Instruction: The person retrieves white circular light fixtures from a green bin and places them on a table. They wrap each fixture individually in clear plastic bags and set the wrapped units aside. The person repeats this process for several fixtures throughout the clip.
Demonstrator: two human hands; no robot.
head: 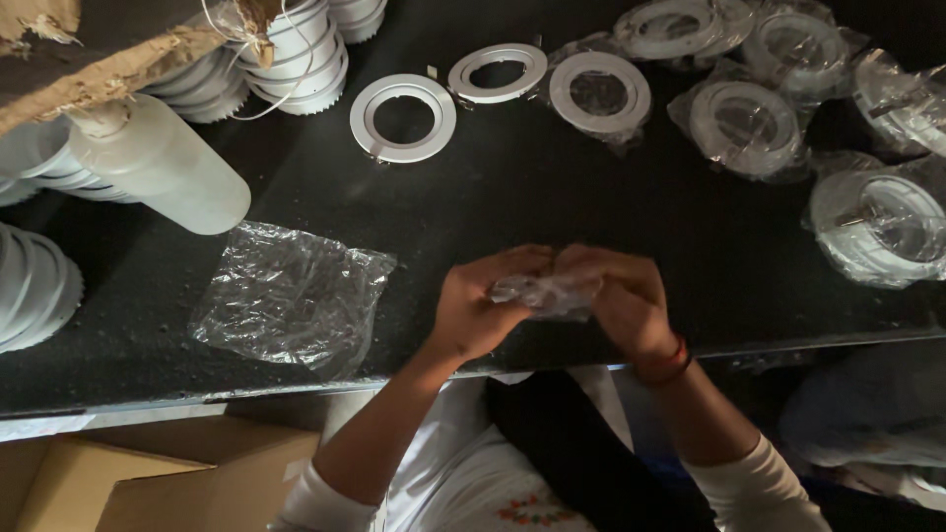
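Left hand (480, 303) and right hand (619, 296) both have fingers clamped on a crumpled clear plastic bag (545, 293) above the black desk (552, 207), white rings (403, 117) beyond.

Head camera looks steeply down, close over the dark table (552, 197)

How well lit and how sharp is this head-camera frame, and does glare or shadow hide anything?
Head view: dim overall, the black tabletop swallowing light; the two hands, left hand and right hand, are slightly soft around the crumpled clear plastic bag; highlights glint on the flat clear plastic bags and the bagged white rings; the lower right corner sinks into shadow, details unreadable.
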